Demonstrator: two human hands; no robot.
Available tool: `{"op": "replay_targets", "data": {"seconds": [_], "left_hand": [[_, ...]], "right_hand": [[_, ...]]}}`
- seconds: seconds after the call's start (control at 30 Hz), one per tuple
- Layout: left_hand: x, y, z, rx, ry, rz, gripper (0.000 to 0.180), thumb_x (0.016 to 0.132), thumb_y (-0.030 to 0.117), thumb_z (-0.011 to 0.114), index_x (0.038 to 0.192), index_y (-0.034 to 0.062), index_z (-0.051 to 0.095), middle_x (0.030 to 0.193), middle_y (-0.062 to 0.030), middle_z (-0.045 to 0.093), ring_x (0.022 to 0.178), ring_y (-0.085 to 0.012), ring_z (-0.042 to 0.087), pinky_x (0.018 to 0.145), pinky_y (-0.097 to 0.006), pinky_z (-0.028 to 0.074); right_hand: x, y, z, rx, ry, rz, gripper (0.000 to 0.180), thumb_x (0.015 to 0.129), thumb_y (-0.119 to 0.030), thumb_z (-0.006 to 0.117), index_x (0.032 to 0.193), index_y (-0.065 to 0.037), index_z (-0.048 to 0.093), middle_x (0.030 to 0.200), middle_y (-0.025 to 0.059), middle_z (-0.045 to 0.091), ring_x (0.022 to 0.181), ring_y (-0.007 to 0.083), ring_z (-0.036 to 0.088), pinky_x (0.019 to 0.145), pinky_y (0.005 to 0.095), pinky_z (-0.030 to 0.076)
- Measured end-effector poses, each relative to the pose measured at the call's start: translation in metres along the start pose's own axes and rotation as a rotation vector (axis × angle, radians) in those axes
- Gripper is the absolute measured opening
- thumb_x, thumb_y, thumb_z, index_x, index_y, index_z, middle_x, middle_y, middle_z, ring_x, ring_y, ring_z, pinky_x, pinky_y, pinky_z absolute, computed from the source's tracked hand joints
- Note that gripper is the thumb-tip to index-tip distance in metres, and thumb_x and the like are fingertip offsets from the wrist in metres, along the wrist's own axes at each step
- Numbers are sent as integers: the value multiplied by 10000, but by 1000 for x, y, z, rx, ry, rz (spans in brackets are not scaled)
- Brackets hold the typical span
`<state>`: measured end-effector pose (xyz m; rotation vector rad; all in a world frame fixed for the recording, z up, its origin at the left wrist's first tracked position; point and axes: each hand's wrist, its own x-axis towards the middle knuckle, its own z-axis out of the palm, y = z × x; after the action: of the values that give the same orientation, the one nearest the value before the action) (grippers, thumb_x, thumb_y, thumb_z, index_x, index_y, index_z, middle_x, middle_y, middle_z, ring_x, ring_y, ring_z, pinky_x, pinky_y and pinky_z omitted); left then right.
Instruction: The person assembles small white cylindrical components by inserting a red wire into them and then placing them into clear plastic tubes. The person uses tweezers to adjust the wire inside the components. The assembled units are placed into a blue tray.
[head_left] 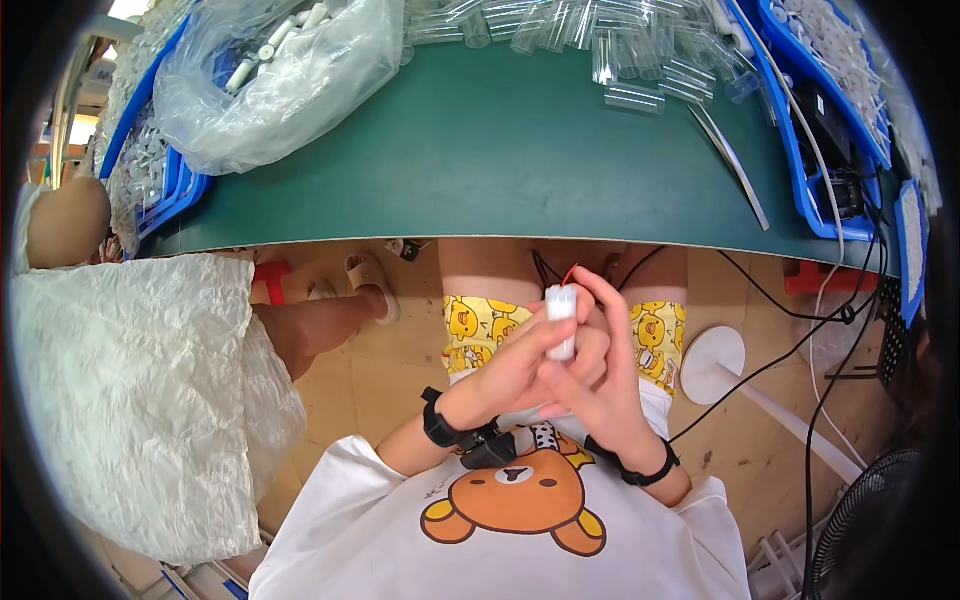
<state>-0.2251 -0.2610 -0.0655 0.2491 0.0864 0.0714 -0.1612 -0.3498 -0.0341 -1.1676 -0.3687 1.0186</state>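
Observation:
A small white cylinder with a clear, translucent top [561, 325] is held upright between my hands, above my lap and in front of the table edge. My left hand [510, 368] is closed on it, the thumb lying across its side. Around it from the other side curls my right hand [612, 375]. The right index finger reaches up to the cylinder's top, where a thin red wire-like piece [569, 273] sticks out. My right thumb is near the lower end. Some fingers behind the cylinder overlap, so their exact hold is hidden.
On the green table [470, 150] lie many clear tubes [630, 97], metal tweezers [735, 175] and a plastic bag [270, 130] with white cylinders. Blue bins [800, 190] flank it. Black cables [760, 375] hang at right above a fan [870, 510]. Someone sits at left [160, 400].

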Motion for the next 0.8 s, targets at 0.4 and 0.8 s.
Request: {"op": "replay_targets", "data": {"seconds": [0.4, 0.8], "left_hand": [[-30, 13, 40, 170, -278, -78, 328, 869, 258, 537, 962, 81, 277, 678, -3, 421, 594, -59, 359, 537, -205, 298], [-19, 15, 64, 540, -113, -22, 357, 764, 202, 633, 918, 41, 354, 706, 7, 424, 596, -45, 356, 531, -187, 286]], "right_hand": [[-20, -3, 10, -794, 266, -1018, 558, 473, -196, 790, 985, -98, 592, 851, 64, 407, 697, 167, 416, 491, 273, 314], [-10, 14, 15, -593, 271, -1205, 594, 590, -120, 735, 1101, -7, 453, 790, 68, 408, 642, 153, 420, 539, 249, 325]]}}
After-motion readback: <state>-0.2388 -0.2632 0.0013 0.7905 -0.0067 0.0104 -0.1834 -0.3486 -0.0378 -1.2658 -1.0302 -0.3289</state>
